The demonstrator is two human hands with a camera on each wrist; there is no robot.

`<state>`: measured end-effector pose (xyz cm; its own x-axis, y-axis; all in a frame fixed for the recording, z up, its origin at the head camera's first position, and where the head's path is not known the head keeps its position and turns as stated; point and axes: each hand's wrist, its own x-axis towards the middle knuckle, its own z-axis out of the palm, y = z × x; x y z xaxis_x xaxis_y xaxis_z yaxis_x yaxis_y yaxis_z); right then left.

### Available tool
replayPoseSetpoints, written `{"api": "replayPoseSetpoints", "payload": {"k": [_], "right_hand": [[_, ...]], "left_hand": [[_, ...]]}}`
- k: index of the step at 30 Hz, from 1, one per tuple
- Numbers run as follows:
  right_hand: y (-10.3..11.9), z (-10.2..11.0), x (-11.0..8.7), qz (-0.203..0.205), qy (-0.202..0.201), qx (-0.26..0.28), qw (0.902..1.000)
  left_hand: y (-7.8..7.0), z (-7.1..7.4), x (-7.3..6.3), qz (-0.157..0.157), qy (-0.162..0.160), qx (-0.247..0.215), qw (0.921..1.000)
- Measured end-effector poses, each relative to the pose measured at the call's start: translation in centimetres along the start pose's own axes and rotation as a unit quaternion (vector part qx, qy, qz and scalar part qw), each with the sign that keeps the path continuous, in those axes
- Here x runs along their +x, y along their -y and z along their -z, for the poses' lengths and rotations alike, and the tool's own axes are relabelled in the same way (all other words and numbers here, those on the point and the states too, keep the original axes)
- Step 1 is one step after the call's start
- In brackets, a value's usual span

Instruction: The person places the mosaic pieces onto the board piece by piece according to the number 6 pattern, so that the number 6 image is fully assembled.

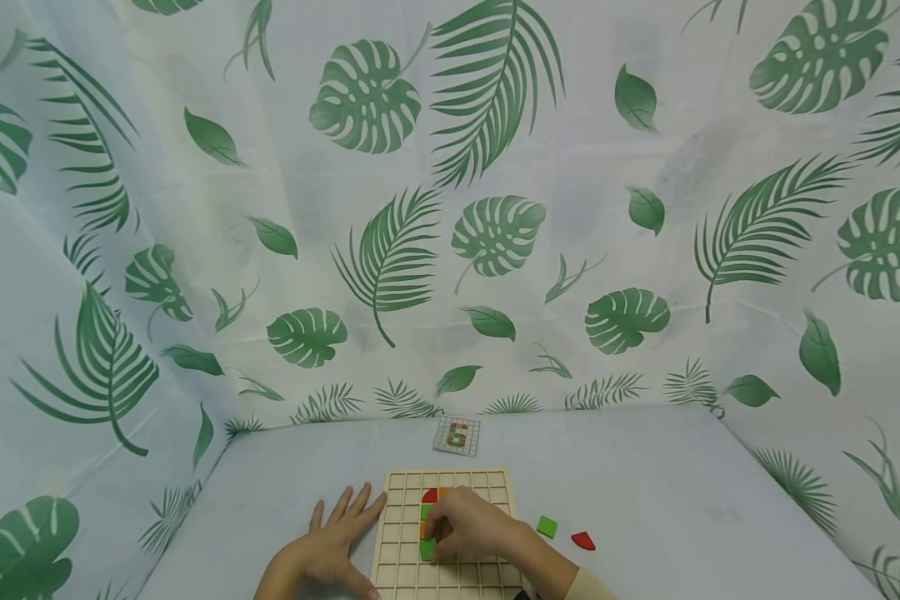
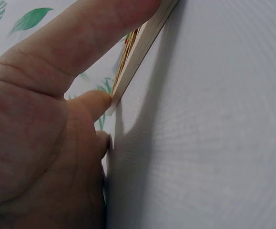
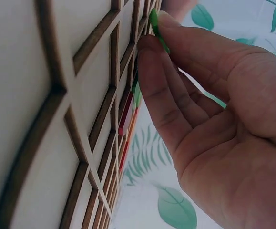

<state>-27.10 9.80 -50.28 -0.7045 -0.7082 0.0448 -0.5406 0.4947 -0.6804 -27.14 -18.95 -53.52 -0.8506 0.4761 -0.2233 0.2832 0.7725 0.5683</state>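
A wooden grid board [image 1: 399, 533] lies on the table with red, green and orange tiles in its middle columns. Thumb and fingers of my right hand [image 1: 468, 525] pinch a small green tile [image 3: 156, 26] close over the cells, seen edge-on in the right wrist view. In the head view a green tile [image 1: 427, 550] shows by those fingertips, and a red quarter-round tile [image 1: 430, 495] sits farther up the board. My left hand [image 1: 330, 546] lies spread at the board's left side, its thumb and a fingertip at the wooden edge [image 2: 140, 50].
Right of the board lie a loose green square tile [image 1: 547, 526] and a red quarter-round tile [image 1: 583, 541]. Behind it rests a pattern card [image 1: 457, 436] with a coloured figure on a grid. Leaf-printed curtains [image 1: 450, 292] enclose the back and sides of the table.
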Motion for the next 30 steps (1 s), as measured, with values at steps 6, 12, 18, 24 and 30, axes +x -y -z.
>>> {"api": "replayPoseSetpoints", "payload": {"k": [6, 12, 18, 24, 30], "right_hand": [[0.4, -0.14, -0.01, -0.004, 0.005, -0.027, 0.9996], [0.7, -0.31, 0.0, 0.012, 0.002, -0.088, 0.996], [0.74, -0.37, -0.01, 0.014, 0.001, -0.117, 0.9931], [0.59, -0.43, 0.01, 0.017, 0.001, -0.124, 0.9921], [0.59, -0.33, -0.04, 0.028, 0.004, -0.122, 0.9921]], "left_hand": [[0.01, 0.02, -0.1, -0.009, 0.0, -0.002, 1.0], [-0.09, 0.07, -0.23, -0.013, 0.0, -0.007, 0.9999], [-0.13, 0.07, -0.24, -0.01, -0.001, -0.004, 0.9999], [-0.05, 0.03, -0.22, -0.011, -0.003, 0.001, 0.9999], [0.02, 0.0, -0.18, -0.013, -0.002, 0.001, 0.9999]]}}
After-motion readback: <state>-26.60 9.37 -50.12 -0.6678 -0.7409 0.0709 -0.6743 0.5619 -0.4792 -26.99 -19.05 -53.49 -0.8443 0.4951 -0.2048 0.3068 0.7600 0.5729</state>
